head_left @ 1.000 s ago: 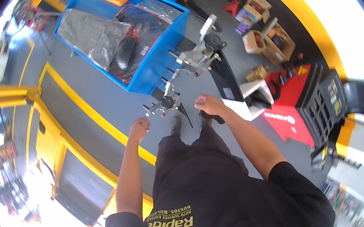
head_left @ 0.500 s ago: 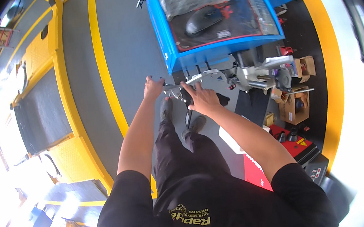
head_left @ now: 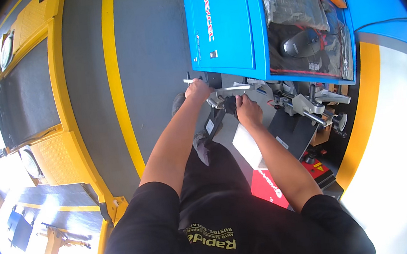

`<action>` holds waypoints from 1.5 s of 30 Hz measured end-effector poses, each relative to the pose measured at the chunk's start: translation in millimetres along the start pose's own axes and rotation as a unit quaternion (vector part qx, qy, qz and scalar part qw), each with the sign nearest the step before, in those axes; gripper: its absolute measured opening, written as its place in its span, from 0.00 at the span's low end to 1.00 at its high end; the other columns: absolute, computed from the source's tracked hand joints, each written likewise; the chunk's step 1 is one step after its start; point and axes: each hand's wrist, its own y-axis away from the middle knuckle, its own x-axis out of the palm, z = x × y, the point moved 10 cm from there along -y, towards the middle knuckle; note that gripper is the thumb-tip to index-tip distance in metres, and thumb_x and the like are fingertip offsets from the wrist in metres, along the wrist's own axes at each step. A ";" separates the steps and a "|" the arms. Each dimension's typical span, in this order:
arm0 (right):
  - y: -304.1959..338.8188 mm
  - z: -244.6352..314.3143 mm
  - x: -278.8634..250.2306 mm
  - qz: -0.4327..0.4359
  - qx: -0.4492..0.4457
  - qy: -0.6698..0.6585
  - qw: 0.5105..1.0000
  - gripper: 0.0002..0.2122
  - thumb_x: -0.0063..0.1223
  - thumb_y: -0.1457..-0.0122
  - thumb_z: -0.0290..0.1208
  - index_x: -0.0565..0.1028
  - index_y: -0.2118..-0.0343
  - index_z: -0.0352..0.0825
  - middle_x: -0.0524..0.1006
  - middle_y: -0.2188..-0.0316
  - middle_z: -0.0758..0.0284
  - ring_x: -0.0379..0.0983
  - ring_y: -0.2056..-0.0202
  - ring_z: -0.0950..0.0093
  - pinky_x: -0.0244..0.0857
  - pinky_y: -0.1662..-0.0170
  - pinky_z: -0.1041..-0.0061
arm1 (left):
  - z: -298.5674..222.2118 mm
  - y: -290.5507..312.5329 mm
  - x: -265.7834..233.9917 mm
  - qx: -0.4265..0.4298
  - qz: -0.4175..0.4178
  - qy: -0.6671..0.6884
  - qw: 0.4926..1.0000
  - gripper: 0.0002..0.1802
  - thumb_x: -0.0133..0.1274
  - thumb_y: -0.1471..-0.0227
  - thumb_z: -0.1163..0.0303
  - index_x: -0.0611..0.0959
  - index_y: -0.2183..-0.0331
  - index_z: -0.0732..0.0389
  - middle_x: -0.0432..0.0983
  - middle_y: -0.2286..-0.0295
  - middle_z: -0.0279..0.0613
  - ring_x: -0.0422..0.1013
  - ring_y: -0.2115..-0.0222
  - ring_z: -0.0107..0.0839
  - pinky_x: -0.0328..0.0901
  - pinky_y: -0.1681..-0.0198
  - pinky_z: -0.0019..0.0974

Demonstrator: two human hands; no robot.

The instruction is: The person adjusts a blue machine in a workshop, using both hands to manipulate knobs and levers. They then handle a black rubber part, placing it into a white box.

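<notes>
In front of my legs is a silver metal clamp (head_left: 233, 88) with a long bar and a black knob (head_left: 230, 105). My left hand (head_left: 198, 90) is closed around the left end of the clamp, where a short pale end piece sticks out past the fingers. My right hand (head_left: 249, 110) is closed at the black knob, its thumb side up against it. The fingers' undersides are hidden. Just right of my right hand, a similar silver clamp (head_left: 311, 103) with rods and a round knob sits by the cabinet's lower edge.
A blue cabinet (head_left: 224, 24) stands ahead, with a black computer mouse (head_left: 302, 44) and plastic-wrapped items on top. A white box (head_left: 248, 147), a red box (head_left: 266, 190) and red equipment (head_left: 318, 166) lie right of my legs. A yellow vehicle lift (head_left: 61, 93) stands left, beyond a yellow floor line (head_left: 116, 86).
My view has turned left, so the cabinet appears farther right. My left hand has closed on the clamp's end, and my right hand has gone from spread fingers on the bar to gripping the knob.
</notes>
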 end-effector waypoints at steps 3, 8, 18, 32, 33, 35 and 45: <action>17.2 15.6 -15.7 -0.014 -0.057 -0.017 0.998 0.22 0.40 0.29 0.50 0.68 0.40 0.42 0.80 0.56 0.47 0.80 0.60 0.48 0.73 0.58 0.48 | -14.1 -1.6 14.2 0.086 0.051 -0.078 0.992 0.28 0.59 0.42 0.49 0.83 0.49 0.60 0.79 0.47 0.43 0.69 0.40 0.43 0.70 0.43 0.45; 41.8 48.4 -12.5 0.045 -0.190 0.093 0.976 0.42 0.65 0.45 0.51 0.55 0.30 0.52 0.63 0.40 0.48 0.81 0.63 0.48 0.76 0.60 0.51 | -32.6 -27.7 18.0 0.219 -0.053 -0.169 0.959 0.20 0.50 0.40 0.63 0.83 0.49 0.59 0.79 0.50 0.52 0.75 0.47 0.49 0.73 0.49 0.51; -0.9 30.1 4.5 0.129 -0.004 -0.016 0.991 0.38 0.49 0.36 0.61 0.61 0.33 0.36 0.74 0.46 0.46 0.76 0.47 0.56 0.70 0.48 0.56 | 8.9 -110.9 36.1 0.034 -0.006 0.009 0.999 0.28 0.64 0.52 0.57 0.86 0.53 0.65 0.80 0.49 0.54 0.76 0.47 0.48 0.72 0.45 0.46; 4.7 79.7 7.8 0.115 -0.181 0.268 0.939 0.38 0.60 0.42 0.59 0.65 0.37 0.35 0.78 0.53 0.51 0.80 0.52 0.57 0.74 0.53 0.57 | -5.2 -6.3 -6.6 -0.016 -0.035 0.067 0.997 0.29 0.54 0.43 0.61 0.75 0.46 0.71 0.78 0.47 0.55 0.75 0.45 0.47 0.72 0.44 0.44; 2.8 81.3 8.4 0.125 -0.182 0.283 0.933 0.38 0.63 0.44 0.58 0.66 0.39 0.35 0.78 0.55 0.52 0.81 0.54 0.58 0.75 0.55 0.59 | -8.5 -7.1 -7.1 -0.008 -0.041 0.086 0.995 0.30 0.55 0.45 0.61 0.75 0.46 0.72 0.78 0.47 0.56 0.75 0.45 0.48 0.71 0.44 0.44; -8.2 57.1 16.8 0.216 -0.057 0.078 0.972 0.38 0.55 0.41 0.63 0.67 0.38 0.34 0.77 0.49 0.50 0.78 0.49 0.52 0.71 0.47 0.54 | -6.4 -8.0 -6.3 -0.017 -0.047 0.096 0.994 0.29 0.56 0.45 0.63 0.75 0.46 0.70 0.79 0.48 0.55 0.76 0.46 0.48 0.71 0.44 0.44; -4.5 67.4 -17.2 0.092 -0.103 0.226 0.964 0.41 0.52 0.43 0.69 0.67 0.37 0.37 0.77 0.49 0.47 0.80 0.52 0.53 0.72 0.51 0.53 | 1.3 -3.5 -4.1 -0.046 -0.045 0.132 0.989 0.29 0.55 0.43 0.61 0.75 0.43 0.64 0.79 0.48 0.50 0.75 0.46 0.49 0.72 0.46 0.52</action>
